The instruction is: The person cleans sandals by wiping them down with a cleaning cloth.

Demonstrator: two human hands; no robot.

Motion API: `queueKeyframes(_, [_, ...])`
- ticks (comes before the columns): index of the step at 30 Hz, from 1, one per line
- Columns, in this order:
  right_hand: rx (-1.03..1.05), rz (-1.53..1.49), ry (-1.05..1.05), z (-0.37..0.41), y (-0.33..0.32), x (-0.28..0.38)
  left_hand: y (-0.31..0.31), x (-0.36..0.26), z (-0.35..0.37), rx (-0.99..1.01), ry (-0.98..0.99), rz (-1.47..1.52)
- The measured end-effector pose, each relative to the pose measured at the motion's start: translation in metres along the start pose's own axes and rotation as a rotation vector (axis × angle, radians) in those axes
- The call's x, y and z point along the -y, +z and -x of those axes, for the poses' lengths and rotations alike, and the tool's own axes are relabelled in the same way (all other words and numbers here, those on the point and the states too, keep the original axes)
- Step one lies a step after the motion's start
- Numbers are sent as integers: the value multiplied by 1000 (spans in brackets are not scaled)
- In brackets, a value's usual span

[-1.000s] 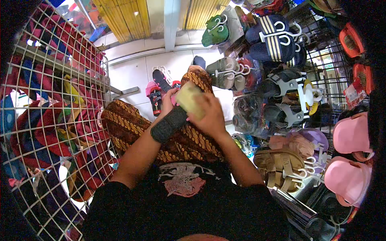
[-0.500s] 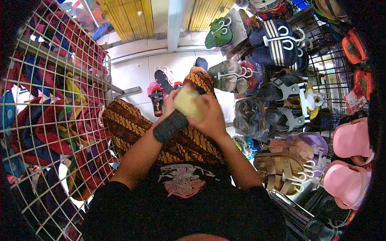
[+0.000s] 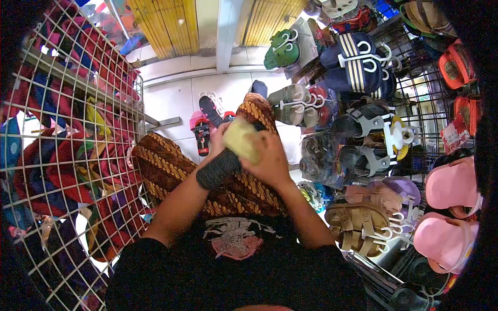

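Note:
A dark grey, rough-textured sandal (image 3: pixel 219 170) lies slantwise across my left wrist, above my lap. My left hand (image 3: pixel 219 136) grips its far part, with the fingers mostly hidden. Over that far part is a pale yellow cloth (image 3: pixel 240 139), slightly blurred. My right hand (image 3: pixel 271 161) is closed on the cloth and presses it against the sandal. Brown batik-patterned trousers (image 3: pixel 168 166) cover my legs under both hands. Just beyond, on the floor, are a dark sandal (image 3: pixel 209 108) and a pink-edged sandal (image 3: pixel 202 139).
On the left stands a wire grid rack (image 3: pixel 78 171) hung with colourful sandals. To the right hang navy striped slides (image 3: pixel 358 62), tan sandals (image 3: pixel 358 220), pink clogs (image 3: pixel 443 241) and a green pair (image 3: pixel 282 49). White floor tiles (image 3: pixel 168 101) lie ahead, below a yellow slatted panel (image 3: pixel 166 26).
The yellow cloth has shifted slightly on the sandal, and my right hand has moved slightly down with it. My left hand still grips the sandal. The whole view has tilted slightly.

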State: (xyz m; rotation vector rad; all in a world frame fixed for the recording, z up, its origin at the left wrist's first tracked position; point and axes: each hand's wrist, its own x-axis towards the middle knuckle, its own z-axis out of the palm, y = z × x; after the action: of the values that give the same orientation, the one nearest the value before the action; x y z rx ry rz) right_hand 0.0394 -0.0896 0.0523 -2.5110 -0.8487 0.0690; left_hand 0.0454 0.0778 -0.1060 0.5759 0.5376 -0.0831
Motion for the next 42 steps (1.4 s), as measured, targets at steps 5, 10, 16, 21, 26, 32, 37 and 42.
queueKeyframes(5, [-137, -71, 183, -4, 8, -10, 14, -12, 14, 160, -250, 172])
queueKeyframes(10, [37, -41, 45, -1, -5, 1, 43, -30, 38, 43, -278, 130])
queueKeyframes(16, [-84, -167, 237, -7, -4, -9, 43, -32, 38, 106, -349, 192])
queueKeyframes(21, [233, 28, 102, 1, -11, 7, 24, -22, 19, 64, -349, 234])
queueKeyframes(26, [-140, -159, 292, -6, -3, -14, 37, -32, 42, 84, -364, 16])
queueKeyframes(32, [122, -54, 174, -3, -17, 8, 32, -20, 22, -62, -238, 154])
queueKeyframes(37, [60, -61, 204, 4, -4, -5, 9, -4, 4, 57, -264, 115])
queueKeyframes(42, [56, -149, 182, 9, -13, -7, 22, -9, 18, -77, -158, -39])
